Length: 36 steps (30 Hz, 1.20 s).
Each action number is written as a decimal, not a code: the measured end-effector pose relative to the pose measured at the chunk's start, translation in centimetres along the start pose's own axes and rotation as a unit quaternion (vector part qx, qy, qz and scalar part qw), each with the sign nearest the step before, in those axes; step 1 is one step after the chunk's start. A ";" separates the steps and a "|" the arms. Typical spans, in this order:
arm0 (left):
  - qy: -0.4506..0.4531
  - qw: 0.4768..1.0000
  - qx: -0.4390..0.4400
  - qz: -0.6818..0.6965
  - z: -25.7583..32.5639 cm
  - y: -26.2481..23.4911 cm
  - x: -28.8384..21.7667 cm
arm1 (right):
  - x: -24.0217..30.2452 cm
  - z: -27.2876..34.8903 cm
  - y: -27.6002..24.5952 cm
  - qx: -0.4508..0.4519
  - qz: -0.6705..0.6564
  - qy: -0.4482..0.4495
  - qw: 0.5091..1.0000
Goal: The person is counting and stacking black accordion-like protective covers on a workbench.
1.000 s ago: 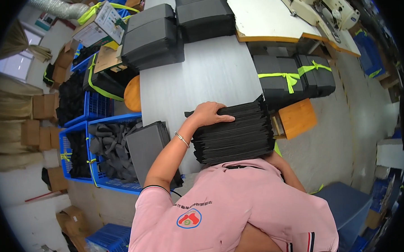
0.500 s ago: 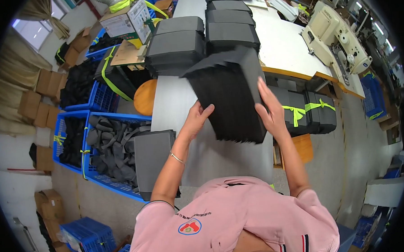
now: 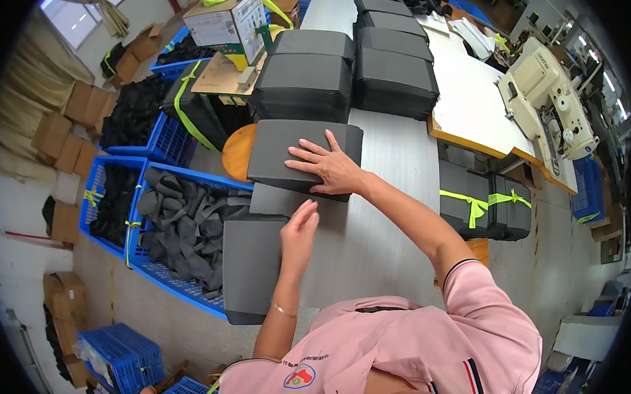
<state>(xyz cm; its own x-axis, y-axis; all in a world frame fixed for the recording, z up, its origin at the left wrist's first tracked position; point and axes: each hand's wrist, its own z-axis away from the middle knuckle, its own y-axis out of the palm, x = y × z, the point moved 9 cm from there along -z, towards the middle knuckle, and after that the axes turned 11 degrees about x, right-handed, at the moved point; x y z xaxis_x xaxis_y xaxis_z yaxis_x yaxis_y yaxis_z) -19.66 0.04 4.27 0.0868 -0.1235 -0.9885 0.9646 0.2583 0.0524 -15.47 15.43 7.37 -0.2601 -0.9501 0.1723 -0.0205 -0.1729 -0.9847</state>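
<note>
A stack of dark grey, flat cut pieces [image 3: 275,149] lies on the grey table [image 3: 364,251], in front of taller stacks. My right hand [image 3: 332,168] rests on top of it, fingers spread and holding nothing. Just nearer to me, my left hand [image 3: 299,229] hovers with its fingers loosely extended, apart from the stack and empty. Beside it, at the table's left edge, stands another block of grey pieces [image 3: 252,270]. Farther back are a stack on the left [image 3: 303,78] and a row of stacks on the right [image 3: 394,74].
Blue crates [image 3: 182,287] with grey scraps stand left of the table, near a round wooden stool [image 3: 239,152]. A white-topped table with a sewing machine [image 3: 547,102] is at right. Bundles tied with yellow-green strips [image 3: 470,201] sit below it. A carton [image 3: 227,25] stands at the back left.
The stack, held tilted between both hands before, now lies on the table farther left. My left hand has come off it; my right hand has moved onto its top.
</note>
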 end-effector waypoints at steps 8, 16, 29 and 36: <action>0.081 0.905 -0.298 -0.293 6.6 -10.2 -2.4 | -2.5 -5.3 0.0 0.022 0.032 -0.039 0.998; -0.003 0.860 -0.269 -0.433 6.5 -12.1 -1.0 | -8.3 -10.4 -1.1 0.016 0.012 0.016 1.000; -0.055 0.850 -0.234 -0.469 5.3 -12.0 -0.8 | -22.5 -17.2 -3.5 0.004 0.010 0.036 0.999; -0.105 0.838 -0.226 -0.485 4.7 -11.3 -1.3 | -31.3 -20.6 -4.1 -0.013 0.029 0.086 0.996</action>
<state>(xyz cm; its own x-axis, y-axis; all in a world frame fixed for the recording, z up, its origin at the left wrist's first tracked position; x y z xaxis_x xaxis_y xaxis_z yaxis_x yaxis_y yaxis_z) -29.52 -7.27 5.61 -0.5968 -0.6391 -0.4851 0.4170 0.2695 -0.8680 -27.17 51.25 5.52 -0.4228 -0.8995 0.1103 -0.0257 -0.1098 -0.9936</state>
